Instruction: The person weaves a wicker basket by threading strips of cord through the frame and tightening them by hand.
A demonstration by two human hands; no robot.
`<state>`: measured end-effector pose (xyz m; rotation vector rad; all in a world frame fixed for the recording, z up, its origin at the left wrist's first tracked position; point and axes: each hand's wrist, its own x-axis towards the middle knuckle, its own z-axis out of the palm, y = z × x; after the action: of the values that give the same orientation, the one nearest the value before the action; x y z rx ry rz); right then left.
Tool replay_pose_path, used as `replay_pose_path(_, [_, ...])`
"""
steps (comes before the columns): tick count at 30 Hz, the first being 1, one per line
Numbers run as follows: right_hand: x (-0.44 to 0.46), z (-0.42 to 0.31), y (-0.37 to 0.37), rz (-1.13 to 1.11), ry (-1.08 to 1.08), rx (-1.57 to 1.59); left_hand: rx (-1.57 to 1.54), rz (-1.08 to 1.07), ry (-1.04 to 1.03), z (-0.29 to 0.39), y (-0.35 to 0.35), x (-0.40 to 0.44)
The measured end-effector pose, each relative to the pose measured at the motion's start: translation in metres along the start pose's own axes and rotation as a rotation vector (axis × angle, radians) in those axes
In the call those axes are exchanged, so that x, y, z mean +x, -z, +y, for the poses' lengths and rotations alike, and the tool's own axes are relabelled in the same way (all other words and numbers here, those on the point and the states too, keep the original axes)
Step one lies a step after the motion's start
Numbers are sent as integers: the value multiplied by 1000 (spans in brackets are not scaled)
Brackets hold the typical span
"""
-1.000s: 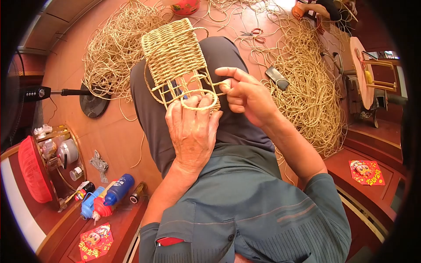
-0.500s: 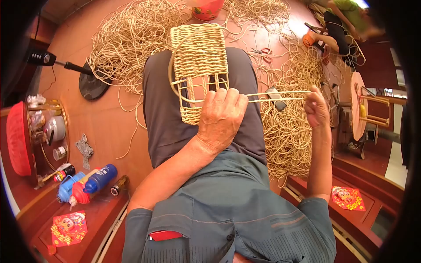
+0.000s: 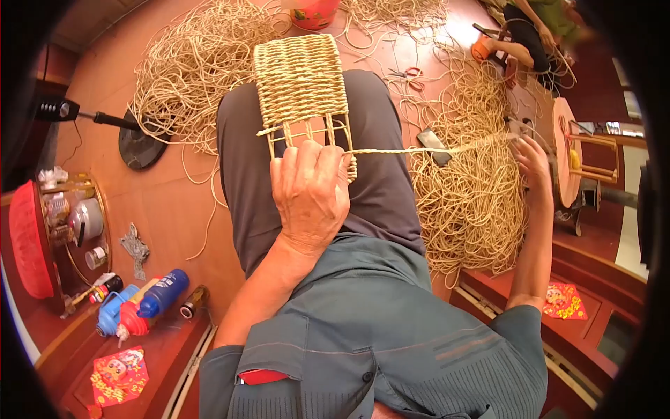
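Observation:
A partly woven basket point(image 3: 300, 78) of straw-coloured cord lies across my lap, its open frame bars showing below the woven part. My left hand point(image 3: 310, 188) grips the lower end of the basket, fingers curled over its edge. From beside those fingers a cord point(image 3: 391, 151) runs taut to the right. Far out to the right, my right hand point(image 3: 532, 159) is closed at the cord's other end, where the cord is blurred. The underside of the basket is hidden.
Heaps of loose cord point(image 3: 199, 66) lie on the floor left and right. A phone point(image 3: 434, 146) and scissors point(image 3: 412, 78) rest at the right. Bottles point(image 3: 164, 293) stand lower left, near a fan base point(image 3: 143, 143). Another person's leg point(image 3: 513, 52) shows upper right.
My right hand has moved far to the right, drawing the cord out. The large loop beside the basket has gone, and my left hand has shifted on the frame's lower end.

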<state>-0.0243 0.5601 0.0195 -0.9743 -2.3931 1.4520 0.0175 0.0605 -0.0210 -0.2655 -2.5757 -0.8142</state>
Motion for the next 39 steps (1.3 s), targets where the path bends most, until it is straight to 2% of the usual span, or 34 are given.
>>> replay_pose_path(2, [-9,-5,-29,-370,32,-234,68,-60,-13,4,3,3])
replay_pose_path(6, [-95,-37,-117,-870,146,-179,25,-78,1,2,0,7])
replay_pose_path(8, [-127,-42,-149,-964,174,-22,-16,-91,43,2,0,8])
replay_pose_path(10, [-156,-54,-171,-990,92,84,-58,-112,98,4,2,9])
replay_pose_path(14, [-172,-61,-207,-1025,145,216,-29,-140,33,0,3,9])
replay_pose_path(16, [-175,-61,-221,-1045,178,224,25,-120,-52,-2,1,7])
replay_pose_path(22, [-168,-74,-250,-1198,134,231,40,-237,-54,4,11,7])
replay_pose_path(26, [-171,-70,-256,-1080,308,126,-4,-222,-34,1,10,5])
replay_pose_path(29, [-178,-79,-243,-1012,79,258,-83,-214,3,1,11,5])
replay_pose_path(32, [-151,-81,-217,-1083,-265,520,-146,-195,-6,5,8,8])
replay_pose_path(36, [-92,-62,-165,-865,-214,634,-76,-171,-139,12,-8,17])
replay_pose_path(38, [-54,-53,-121,-598,-129,503,-41,-158,-187,11,-16,21])
replay_pose_path(39, [-23,-38,-95,-492,-148,568,-54,-151,-190,11,-16,23])
